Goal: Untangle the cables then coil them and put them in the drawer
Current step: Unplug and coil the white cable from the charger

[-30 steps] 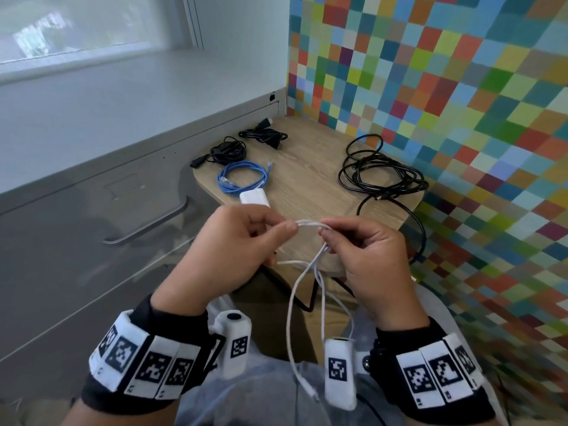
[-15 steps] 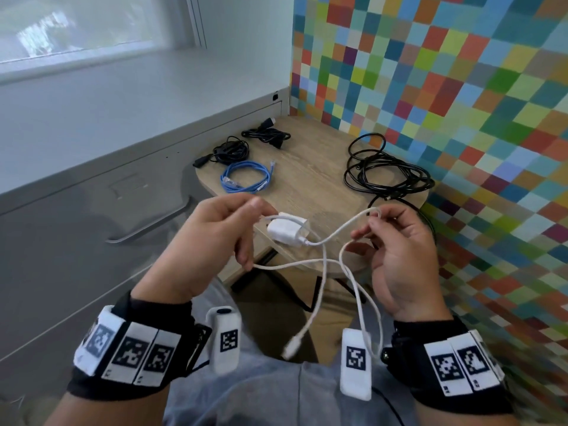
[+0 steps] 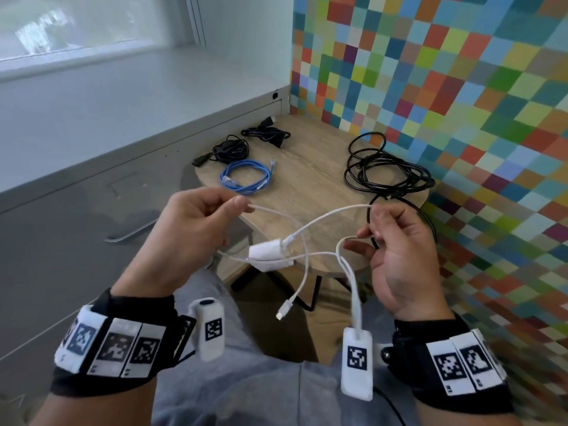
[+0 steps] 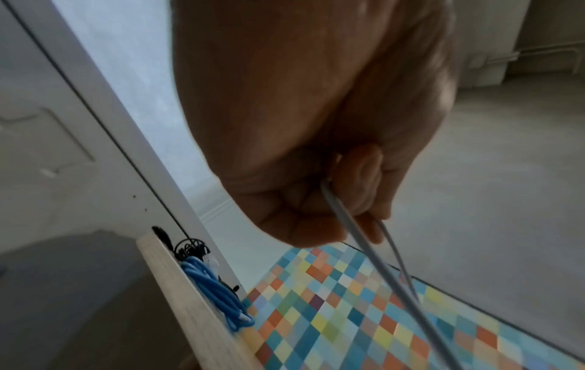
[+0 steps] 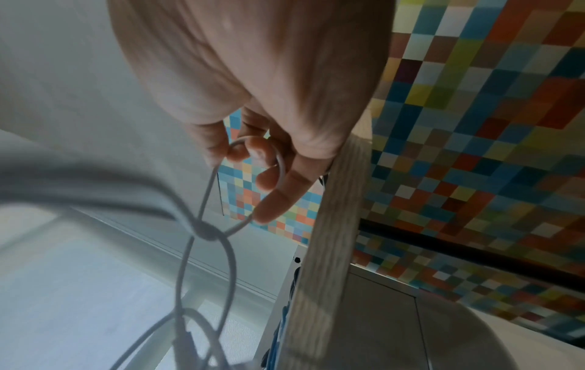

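Note:
A thin white charger cable [image 3: 325, 217] with a white plug block [image 3: 266, 253] hangs in the air between my hands, over the front edge of the round wooden table [image 3: 310, 179]. My left hand [image 3: 196, 222] pinches one strand between thumb and forefinger [image 4: 364, 180]. My right hand [image 3: 390, 241] pinches a loop of the same cable [image 5: 275, 160]. A crossing of strands [image 5: 205, 231] shows in the right wrist view. The free connector end [image 3: 284, 309] dangles below. The grey drawer front [image 3: 76, 229] with its handle [image 3: 132, 232] is at left and looks shut.
On the table lie a coiled blue cable [image 3: 246, 178], two small black bundles [image 3: 229, 149] [image 3: 267, 133] and a large loose black cable [image 3: 387, 173], one strand trailing off the edge. A multicoloured checkered wall [image 3: 430, 87] bounds the right. My grey-trousered lap [image 3: 246, 379] is below.
My hands have drawn apart, spreading the white cable into open loops. The plug block has come off the table and sunk lower between my hands.

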`<state>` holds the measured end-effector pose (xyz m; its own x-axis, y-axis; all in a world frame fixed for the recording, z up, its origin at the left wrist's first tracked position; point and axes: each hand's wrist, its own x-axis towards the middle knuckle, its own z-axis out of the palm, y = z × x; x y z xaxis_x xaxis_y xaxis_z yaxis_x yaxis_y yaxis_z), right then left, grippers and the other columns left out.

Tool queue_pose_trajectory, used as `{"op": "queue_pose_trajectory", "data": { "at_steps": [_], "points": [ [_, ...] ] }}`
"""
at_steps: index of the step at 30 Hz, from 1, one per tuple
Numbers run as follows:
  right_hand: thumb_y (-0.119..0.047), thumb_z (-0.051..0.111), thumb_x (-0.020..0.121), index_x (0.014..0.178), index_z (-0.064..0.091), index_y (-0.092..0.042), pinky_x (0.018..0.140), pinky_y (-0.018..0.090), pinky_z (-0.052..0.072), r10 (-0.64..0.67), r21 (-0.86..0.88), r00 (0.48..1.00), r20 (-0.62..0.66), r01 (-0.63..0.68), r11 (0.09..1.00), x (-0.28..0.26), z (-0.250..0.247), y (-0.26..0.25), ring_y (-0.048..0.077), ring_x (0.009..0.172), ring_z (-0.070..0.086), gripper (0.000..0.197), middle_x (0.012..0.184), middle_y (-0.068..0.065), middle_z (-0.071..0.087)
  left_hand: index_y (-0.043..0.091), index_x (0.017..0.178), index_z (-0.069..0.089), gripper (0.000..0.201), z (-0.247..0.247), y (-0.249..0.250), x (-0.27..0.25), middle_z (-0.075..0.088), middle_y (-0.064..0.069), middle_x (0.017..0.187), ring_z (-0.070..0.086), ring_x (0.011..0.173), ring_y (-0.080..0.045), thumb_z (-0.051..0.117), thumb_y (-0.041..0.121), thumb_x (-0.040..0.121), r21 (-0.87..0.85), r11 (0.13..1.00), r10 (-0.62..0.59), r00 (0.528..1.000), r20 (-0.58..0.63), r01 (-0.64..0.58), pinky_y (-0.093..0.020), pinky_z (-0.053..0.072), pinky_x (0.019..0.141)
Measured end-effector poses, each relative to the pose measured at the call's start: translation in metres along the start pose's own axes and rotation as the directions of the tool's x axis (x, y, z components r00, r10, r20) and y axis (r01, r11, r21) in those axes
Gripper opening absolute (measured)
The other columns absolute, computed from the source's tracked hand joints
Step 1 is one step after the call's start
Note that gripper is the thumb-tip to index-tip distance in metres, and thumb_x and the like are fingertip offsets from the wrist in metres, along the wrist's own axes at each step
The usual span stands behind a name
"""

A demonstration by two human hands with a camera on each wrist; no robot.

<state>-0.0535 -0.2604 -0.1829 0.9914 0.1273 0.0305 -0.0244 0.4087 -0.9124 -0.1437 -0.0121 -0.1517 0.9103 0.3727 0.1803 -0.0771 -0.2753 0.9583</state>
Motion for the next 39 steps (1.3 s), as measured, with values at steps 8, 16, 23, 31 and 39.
{"op": "queue_pose_trajectory", "data": {
  "at_steps": [8,16,23,31,39],
  "points": [
    [-0.018,0.053,0.108,0.082,0.057,-0.017,0.071,0.047,0.061,0.043,0.081,0.976,-0.212,-0.027,0.996,0.005,-0.003,-0.008,0.014,0.063,0.052,0.026,0.067,0.000,0.042,0.013,0.088,0.054,0.024,-0.004,-0.002,0.010,0.065,-0.007,0.075,0.052,0.056,-0.022,0.042,0.013,0.109,-0.604,0.794,-0.118,0.958,-0.263,-0.068,-0.036,0.049,0.066],
    [-0.021,0.043,0.112,0.101,0.055,-0.011,0.082,0.052,0.062,0.032,0.093,0.978,-0.206,-0.013,0.996,0.003,-0.002,-0.007,0.023,0.062,0.062,0.019,0.064,0.006,0.056,0.021,0.079,0.048,0.019,-0.013,-0.011,0.013,0.036,0.002,0.066,0.021,0.048,-0.014,0.042,0.014,0.096,-0.730,0.683,-0.290,0.909,-0.299,-0.022,-0.026,0.038,0.051],
    [-0.026,0.039,0.113,0.102,0.055,-0.018,0.072,0.048,0.062,0.050,0.118,0.987,-0.153,-0.032,0.992,-0.002,0.001,-0.016,0.032,0.080,0.074,0.021,0.078,0.012,0.071,0.017,0.069,0.042,0.006,-0.029,-0.015,0.008,0.027,0.000,0.057,0.023,0.048,-0.018,0.047,0.017,0.073,-0.629,0.777,-0.132,0.982,-0.132,0.020,-0.032,0.036,0.057],
    [-0.024,0.039,0.113,0.098,0.055,-0.017,0.066,0.044,0.061,0.116,0.105,0.990,-0.084,-0.107,0.989,-0.016,0.017,-0.023,0.038,0.087,0.076,0.023,0.078,0.015,0.071,0.017,0.077,0.077,0.020,-0.006,0.005,-0.006,0.072,-0.012,0.077,0.065,0.073,-0.028,0.066,0.033,0.083,0.098,0.995,0.009,0.977,0.213,-0.031,-0.036,0.053,0.074],
    [-0.022,0.036,0.113,0.102,0.047,-0.015,0.077,0.048,0.064,0.125,0.122,0.990,0.064,-0.132,0.984,-0.029,0.036,-0.027,0.037,0.095,0.076,0.018,0.097,0.024,0.076,0.029,0.084,0.077,0.041,0.036,0.032,-0.022,0.075,0.000,0.080,0.072,0.076,-0.024,0.058,0.064,0.092,0.221,0.969,0.001,0.900,0.435,-0.108,-0.053,0.057,0.079]
  ]
}}
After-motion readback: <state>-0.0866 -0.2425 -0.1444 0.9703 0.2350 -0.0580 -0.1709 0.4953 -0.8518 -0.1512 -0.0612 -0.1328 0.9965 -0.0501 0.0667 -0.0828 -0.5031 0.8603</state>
